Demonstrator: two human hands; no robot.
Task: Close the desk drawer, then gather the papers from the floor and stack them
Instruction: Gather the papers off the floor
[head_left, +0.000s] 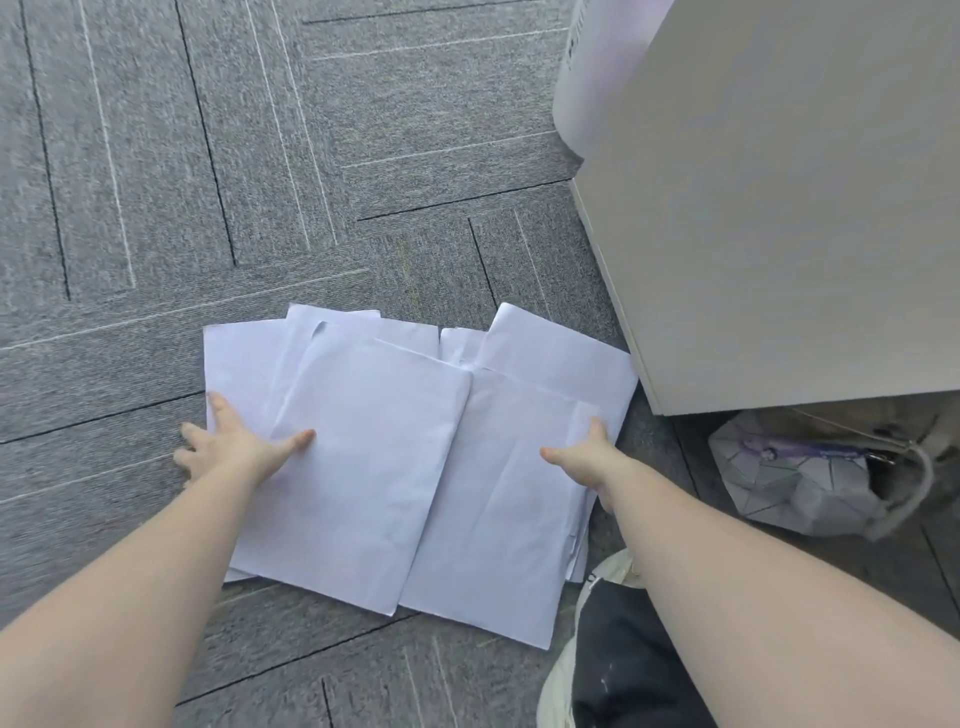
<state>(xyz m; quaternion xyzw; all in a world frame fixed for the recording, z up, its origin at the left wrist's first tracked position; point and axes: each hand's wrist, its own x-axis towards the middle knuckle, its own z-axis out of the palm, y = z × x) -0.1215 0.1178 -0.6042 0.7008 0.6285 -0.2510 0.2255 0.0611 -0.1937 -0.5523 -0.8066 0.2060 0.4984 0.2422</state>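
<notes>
Grey carpet tiles (156, 156) are carrying everything. A pale cabinet (779, 218) is standing at the right; no drawer is visible. White papers (374, 457) are lying overlapped beside it in 2 loose heaps. Left hand (234, 447) and right hand (587, 457), both open and flat, are bracketing the outer edges, probably to sweep them together.

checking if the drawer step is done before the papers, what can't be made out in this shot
- Head view: desk unit shows one plain side; no drawer front visible.
- Lower papers hidden under the top sheets; count unclear.
- Right hand fingers curl past the paper edge, hidden.
- Grey bag contents unseen.
</notes>
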